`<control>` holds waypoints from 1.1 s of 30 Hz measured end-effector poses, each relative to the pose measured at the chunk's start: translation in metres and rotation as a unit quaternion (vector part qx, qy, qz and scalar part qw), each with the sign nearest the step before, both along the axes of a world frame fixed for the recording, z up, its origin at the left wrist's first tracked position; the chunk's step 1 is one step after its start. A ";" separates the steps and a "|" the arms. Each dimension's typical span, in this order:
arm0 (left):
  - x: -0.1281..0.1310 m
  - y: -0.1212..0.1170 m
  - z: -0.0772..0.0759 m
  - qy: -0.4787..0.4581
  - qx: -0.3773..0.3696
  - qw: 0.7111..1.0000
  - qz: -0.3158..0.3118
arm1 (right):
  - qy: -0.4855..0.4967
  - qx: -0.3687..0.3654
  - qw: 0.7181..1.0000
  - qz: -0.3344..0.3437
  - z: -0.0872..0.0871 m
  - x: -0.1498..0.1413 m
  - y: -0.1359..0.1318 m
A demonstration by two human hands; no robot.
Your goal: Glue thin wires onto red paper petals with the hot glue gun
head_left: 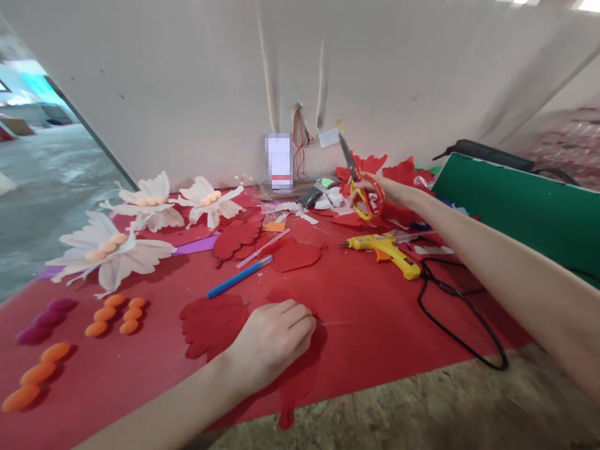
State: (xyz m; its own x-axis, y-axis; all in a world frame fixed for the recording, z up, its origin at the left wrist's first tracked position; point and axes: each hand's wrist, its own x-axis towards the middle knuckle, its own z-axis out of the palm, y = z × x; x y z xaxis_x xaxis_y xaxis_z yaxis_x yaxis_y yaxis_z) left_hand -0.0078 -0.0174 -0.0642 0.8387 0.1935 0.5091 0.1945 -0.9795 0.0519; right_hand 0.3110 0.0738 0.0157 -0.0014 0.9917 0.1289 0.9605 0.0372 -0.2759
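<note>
My left hand [274, 340] rests near the front of a red felt mat [375, 312], fingers curled and pinching a thin wire [335, 323] over a red felt petal piece [210, 325]. My right hand [375, 187] reaches far back and grips scissors [359, 181] with red and yellow handles, blades pointing up. Just in front of that hand lies a yellow glue gun [387, 248].
White fabric flowers [112, 250] lie at left, with orange [115, 314] and purple bead strips near them. A blue pen [239, 277], red cut petals [237, 239] and a black cord [462, 319] lie mid-mat. A green board [515, 206] stands at right.
</note>
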 end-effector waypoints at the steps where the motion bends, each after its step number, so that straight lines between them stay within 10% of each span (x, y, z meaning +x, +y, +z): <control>1: 0.000 0.000 0.000 -0.004 -0.009 1.000 0.000 | 0.048 0.010 0.999 0.004 0.003 -0.003 -0.001; 9: 0.002 0.004 0.025 -0.113 -0.160 0.979 0.063 | 0.347 0.074 0.935 0.011 0.010 -0.031 -0.015; 13: 0.009 0.019 0.055 -0.255 -0.517 0.799 0.173 | 0.415 0.045 0.909 0.006 0.005 -0.046 -0.017; 20: 0.025 0.046 0.068 -0.327 -0.607 0.706 0.161 | 0.420 -0.011 0.907 -0.005 0.011 -0.078 -0.022; 27: 0.016 0.059 0.076 -0.350 -0.633 0.671 0.163 | 0.350 -0.169 0.921 0.032 0.005 -0.126 -0.101; 33: 0.016 0.052 0.080 -0.226 -0.681 0.679 0.158 | 0.236 -0.142 0.957 0.088 0.000 -0.137 -0.128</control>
